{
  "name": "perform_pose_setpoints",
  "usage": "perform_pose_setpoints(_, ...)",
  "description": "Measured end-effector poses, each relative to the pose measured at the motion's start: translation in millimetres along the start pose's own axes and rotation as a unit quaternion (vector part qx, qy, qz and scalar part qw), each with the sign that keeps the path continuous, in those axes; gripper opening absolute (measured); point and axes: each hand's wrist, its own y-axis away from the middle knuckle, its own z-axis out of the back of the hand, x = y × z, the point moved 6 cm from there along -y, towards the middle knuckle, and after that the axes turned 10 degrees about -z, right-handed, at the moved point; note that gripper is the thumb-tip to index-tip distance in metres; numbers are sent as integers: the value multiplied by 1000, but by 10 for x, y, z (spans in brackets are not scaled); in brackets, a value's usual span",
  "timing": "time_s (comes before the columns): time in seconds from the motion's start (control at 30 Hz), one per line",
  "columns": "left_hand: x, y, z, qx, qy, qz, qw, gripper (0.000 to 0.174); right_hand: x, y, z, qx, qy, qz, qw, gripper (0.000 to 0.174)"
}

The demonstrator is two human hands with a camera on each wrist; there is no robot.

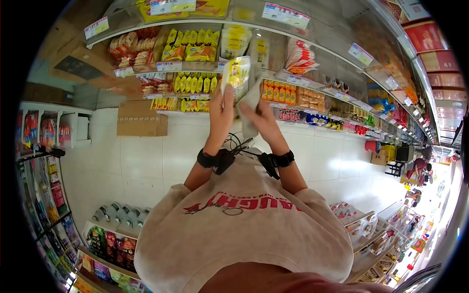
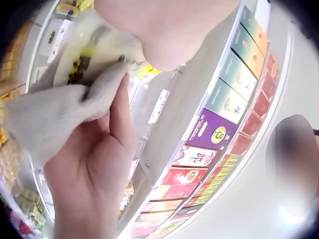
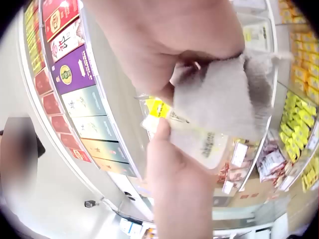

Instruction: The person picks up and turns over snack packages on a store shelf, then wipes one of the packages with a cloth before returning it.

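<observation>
I hold a yellow and white snack packet (image 1: 236,73) up in front of the shelves. My left hand (image 1: 221,110) grips its left edge. My right hand (image 1: 261,117) holds a grey cloth (image 1: 251,100) pressed against the packet's right side. In the left wrist view the cloth (image 2: 50,114) drapes over the right hand's fingers (image 2: 94,169), with the packet (image 2: 92,47) behind it under my left hand (image 2: 164,30). In the right wrist view my right hand (image 3: 159,45) bunches the cloth (image 3: 219,97) over the packet (image 3: 199,142), and the left thumb (image 3: 164,144) lies on it.
Store shelves (image 1: 195,66) full of yellow and orange snack packets stand ahead. A cardboard box (image 1: 141,118) sits on the tiled floor (image 1: 146,156) at their foot. Water bottles (image 1: 117,213) and more racks are behind me. Red and purple boxes (image 2: 214,132) line the top shelf.
</observation>
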Motion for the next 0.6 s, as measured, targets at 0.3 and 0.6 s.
perform_pose_setpoints(0.3, 226, 37, 3, 48, 89, 103, 990, 26, -24, 8, 72, -84, 57, 14, 995, 34)
perform_pose_setpoints(0.6, 74, 259, -602, 223, -49, 51, 972, 24, -136, 145, 923, -82, -176, 13, 981, 30)
